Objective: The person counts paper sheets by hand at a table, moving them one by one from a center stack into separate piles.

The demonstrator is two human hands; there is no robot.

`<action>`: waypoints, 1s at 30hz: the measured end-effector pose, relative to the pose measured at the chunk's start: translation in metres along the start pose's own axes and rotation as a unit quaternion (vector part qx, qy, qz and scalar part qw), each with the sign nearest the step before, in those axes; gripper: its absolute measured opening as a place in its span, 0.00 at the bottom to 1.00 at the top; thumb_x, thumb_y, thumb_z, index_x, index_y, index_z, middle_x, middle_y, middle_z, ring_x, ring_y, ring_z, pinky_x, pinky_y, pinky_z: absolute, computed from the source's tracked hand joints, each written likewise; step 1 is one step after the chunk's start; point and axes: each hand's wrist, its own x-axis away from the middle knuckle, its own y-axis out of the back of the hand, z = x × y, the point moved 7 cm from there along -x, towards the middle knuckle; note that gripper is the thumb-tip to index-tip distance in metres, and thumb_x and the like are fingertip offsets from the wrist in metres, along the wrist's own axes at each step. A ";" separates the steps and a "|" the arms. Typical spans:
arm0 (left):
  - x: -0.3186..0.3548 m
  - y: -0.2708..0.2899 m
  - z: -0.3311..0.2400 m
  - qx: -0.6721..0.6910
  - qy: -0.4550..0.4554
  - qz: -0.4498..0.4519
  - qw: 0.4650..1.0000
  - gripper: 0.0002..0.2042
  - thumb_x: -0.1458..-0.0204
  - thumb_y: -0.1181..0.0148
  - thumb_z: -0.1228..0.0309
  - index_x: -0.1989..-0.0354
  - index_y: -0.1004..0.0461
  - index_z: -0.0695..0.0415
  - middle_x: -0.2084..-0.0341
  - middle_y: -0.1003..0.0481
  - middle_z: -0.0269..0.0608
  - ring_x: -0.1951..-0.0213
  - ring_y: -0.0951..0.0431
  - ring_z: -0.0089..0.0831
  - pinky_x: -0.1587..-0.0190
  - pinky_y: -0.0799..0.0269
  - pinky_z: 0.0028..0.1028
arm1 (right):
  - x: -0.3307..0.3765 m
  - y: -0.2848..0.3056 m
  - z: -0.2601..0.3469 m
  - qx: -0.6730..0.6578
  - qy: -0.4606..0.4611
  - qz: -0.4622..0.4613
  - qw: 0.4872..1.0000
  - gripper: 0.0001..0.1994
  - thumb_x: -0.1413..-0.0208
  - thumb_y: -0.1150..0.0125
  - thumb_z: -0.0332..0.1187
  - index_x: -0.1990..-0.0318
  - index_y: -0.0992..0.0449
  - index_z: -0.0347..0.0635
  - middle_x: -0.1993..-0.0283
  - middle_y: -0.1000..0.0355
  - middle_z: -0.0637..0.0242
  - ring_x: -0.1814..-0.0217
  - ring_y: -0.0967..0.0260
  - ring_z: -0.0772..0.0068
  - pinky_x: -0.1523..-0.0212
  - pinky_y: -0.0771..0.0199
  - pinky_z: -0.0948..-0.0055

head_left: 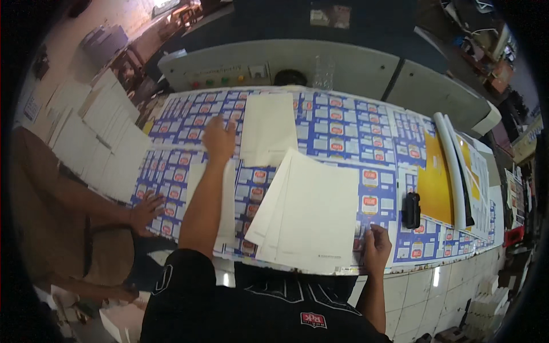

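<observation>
My left hand (219,139) is over the printed sheets, just left of a cream paper sheet (269,128); its thumb and fingers are apart and I see nothing in them. Beneath my left forearm lies another pale paper sheet (227,211), partly hidden. In front of me several cream sheets (317,214) overlap in a loose fan, their lower edges near the table's front edge. Beside their right edge, my right hand (377,247) rests low, its fingers loosely curled and slightly apart, with nothing visible in them. Blue printed sheets (337,128) cover the tabletop under everything.
Another person's hand (147,212) lies on the table's left edge. Tall paper stacks (103,143) stand beyond it. To the right are a black handheld object (411,210), a yellow sheet (434,183) and a white roll (450,166). A clear bottle (323,73) stands at the back.
</observation>
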 end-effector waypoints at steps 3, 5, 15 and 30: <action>0.063 0.067 0.035 -0.134 0.047 0.043 0.989 0.35 0.47 0.41 0.47 0.42 0.34 0.66 0.47 0.31 0.64 0.47 0.29 0.57 0.46 0.34 0.47 | -0.009 0.006 -0.016 0.018 0.055 -0.004 0.998 0.09 0.39 0.43 0.27 0.55 0.28 0.31 0.67 0.29 0.66 0.66 0.33 0.79 0.66 0.28 0.77; 0.111 0.105 0.054 -0.119 0.189 0.141 0.965 0.41 0.53 0.37 0.43 0.41 0.35 0.67 0.48 0.31 0.67 0.47 0.28 0.57 0.46 0.33 0.45 | -0.010 0.003 -0.012 0.031 0.077 0.003 0.997 0.09 0.39 0.43 0.27 0.55 0.28 0.31 0.67 0.29 0.66 0.67 0.33 0.80 0.67 0.28 0.78; 0.173 0.129 0.080 0.022 0.275 0.233 0.932 0.35 0.58 0.28 0.54 0.48 0.31 0.70 0.61 0.23 0.55 0.57 0.22 0.44 0.54 0.29 0.36 | -0.009 -0.002 0.006 0.018 0.087 0.016 0.996 0.09 0.39 0.42 0.28 0.54 0.28 0.33 0.66 0.29 0.67 0.69 0.34 0.83 0.71 0.31 0.81; 0.126 0.298 -0.075 0.429 0.018 -0.217 0.877 0.13 0.40 0.43 0.75 0.50 0.33 0.68 0.59 0.23 0.46 0.60 0.24 0.26 0.58 0.27 0.24 | -0.010 -0.054 0.086 0.180 0.112 0.061 0.975 0.28 0.54 0.29 0.33 0.46 0.34 0.34 0.56 0.33 0.61 0.57 0.35 0.72 0.60 0.32 0.71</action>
